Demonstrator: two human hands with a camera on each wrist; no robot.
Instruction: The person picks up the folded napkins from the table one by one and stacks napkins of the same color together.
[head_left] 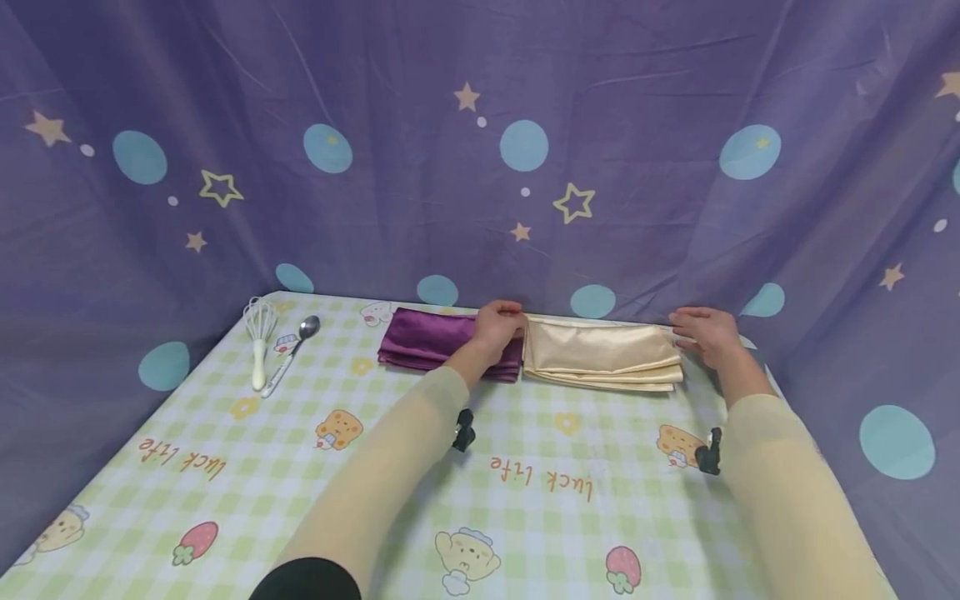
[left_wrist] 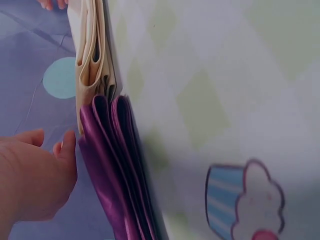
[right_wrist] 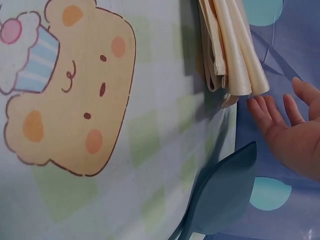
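Observation:
Two folded satin cloths lie end to end along the far table edge: a purple cloth [head_left: 429,337] on the left and a cream cloth [head_left: 600,354] on the right. My left hand [head_left: 497,333] is over the top of the purple cloth, near where the two meet. In the left wrist view, the left hand's [left_wrist: 42,177] fingers are loosely bent beside the purple cloth's [left_wrist: 102,172] upper edge, pinching nothing visible. At the cream cloth's [right_wrist: 232,50] right end is my right hand [right_wrist: 295,127], fingers extended, fingertips at its corner; contact is unclear.
A white-handled whisk [head_left: 259,342] and a metal spoon [head_left: 294,354] lie at the far left of the table. A dark teal, flat, pointed utensil head [right_wrist: 222,192] is near the right hand. A purple curtain [head_left: 405,167] hangs behind the checked tablecloth [head_left: 277,483].

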